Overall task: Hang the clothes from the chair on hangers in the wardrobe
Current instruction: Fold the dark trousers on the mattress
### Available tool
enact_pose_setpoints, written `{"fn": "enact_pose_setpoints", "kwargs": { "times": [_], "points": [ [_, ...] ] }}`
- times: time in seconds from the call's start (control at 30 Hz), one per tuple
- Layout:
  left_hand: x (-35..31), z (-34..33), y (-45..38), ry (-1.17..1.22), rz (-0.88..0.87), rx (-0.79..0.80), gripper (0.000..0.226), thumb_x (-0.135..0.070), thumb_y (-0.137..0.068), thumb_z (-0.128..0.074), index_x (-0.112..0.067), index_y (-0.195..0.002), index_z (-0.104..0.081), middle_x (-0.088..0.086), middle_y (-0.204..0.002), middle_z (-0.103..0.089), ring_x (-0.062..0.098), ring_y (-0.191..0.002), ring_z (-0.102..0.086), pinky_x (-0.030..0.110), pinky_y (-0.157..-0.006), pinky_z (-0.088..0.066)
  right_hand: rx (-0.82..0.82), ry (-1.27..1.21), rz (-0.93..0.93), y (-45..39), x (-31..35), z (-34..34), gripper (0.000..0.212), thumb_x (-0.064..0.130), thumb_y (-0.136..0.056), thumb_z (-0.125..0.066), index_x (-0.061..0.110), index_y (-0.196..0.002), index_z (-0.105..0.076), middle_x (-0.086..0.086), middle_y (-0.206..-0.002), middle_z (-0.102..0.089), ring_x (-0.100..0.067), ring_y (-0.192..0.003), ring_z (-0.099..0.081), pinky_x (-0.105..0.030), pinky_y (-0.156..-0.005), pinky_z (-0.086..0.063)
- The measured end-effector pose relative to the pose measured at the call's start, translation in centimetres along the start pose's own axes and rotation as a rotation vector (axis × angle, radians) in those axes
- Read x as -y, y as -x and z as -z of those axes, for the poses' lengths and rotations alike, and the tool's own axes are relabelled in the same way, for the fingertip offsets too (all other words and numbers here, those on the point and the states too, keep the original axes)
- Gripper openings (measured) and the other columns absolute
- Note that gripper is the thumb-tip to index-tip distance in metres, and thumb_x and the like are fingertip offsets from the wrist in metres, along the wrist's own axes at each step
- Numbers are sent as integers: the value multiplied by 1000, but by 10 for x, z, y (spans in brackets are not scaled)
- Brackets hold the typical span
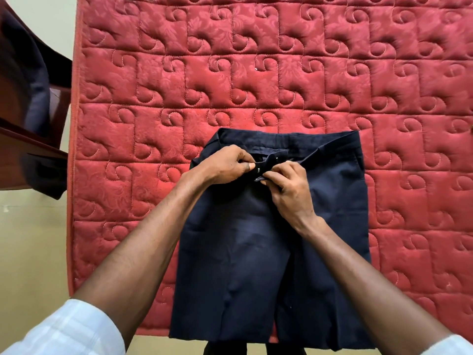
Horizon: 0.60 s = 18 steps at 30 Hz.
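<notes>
Dark navy trousers [332,206] lie flat on a red quilted mattress [256,73], waistband toward the far side and legs hanging over the near edge. My left hand [225,166] pinches the left flap of the waistband at the fly. My right hand [289,185] pinches the right flap, where a small metal clasp shows between the two hands. At the far left, a brown wooden chair [30,147] carries another dark garment [28,80] draped over it. No hanger or wardrobe is in view.
The mattress fills most of the view, its left edge running beside a pale floor [33,247]. The chair stands off the mattress's left side. White shirt sleeves are rolled up at both of my forearms.
</notes>
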<state>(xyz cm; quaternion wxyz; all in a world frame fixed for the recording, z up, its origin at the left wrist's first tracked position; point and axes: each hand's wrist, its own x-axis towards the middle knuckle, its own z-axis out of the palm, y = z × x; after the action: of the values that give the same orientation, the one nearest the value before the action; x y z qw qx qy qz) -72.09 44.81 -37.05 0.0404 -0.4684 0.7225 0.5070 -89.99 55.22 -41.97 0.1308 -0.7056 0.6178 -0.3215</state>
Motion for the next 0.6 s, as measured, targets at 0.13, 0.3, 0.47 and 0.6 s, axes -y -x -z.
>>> {"fn": "enact_pose_setpoints", "kwargs": {
  "times": [0.13,0.3,0.47,0.6],
  "points": [
    [1,-6,0,50,10,-24,17,-21,-95,-59,-18,-98,-76,-5,-83,-71,4,-75,-58,25,-74,-45,-9,-52,-5,5,7,-2,9,10,-82,-74,5,-90,-75,-6,-89,-66,-24,-95,-54,-28,-94,-40],
    [2,-15,0,98,-11,-7,15,-20,-95,-60,-19,-97,-76,-7,-84,-69,1,-75,-57,23,-74,-44,-37,-113,-34,0,12,-4,10,9,-81,-75,3,-88,-72,-7,-88,-67,-21,-97,-52,-33,-95,-43],
    [2,-13,-1,83,-37,22,13,-19,-95,-61,-25,-94,-73,-8,-83,-66,6,-79,-58,29,-79,-45,-36,-93,-104,0,11,-4,13,13,-79,-78,4,-84,-70,-6,-86,-65,-21,-92,-54,-31,-93,-42],
    [0,-9,1,21,-61,39,16,-17,-95,-61,-14,-103,-75,-5,-86,-65,11,-85,-61,29,-82,-45,-25,-104,-143,0,8,0,14,15,-78,-78,5,-83,-69,-5,-85,-65,-20,-87,-55,-33,-87,-43]
  ]
}}
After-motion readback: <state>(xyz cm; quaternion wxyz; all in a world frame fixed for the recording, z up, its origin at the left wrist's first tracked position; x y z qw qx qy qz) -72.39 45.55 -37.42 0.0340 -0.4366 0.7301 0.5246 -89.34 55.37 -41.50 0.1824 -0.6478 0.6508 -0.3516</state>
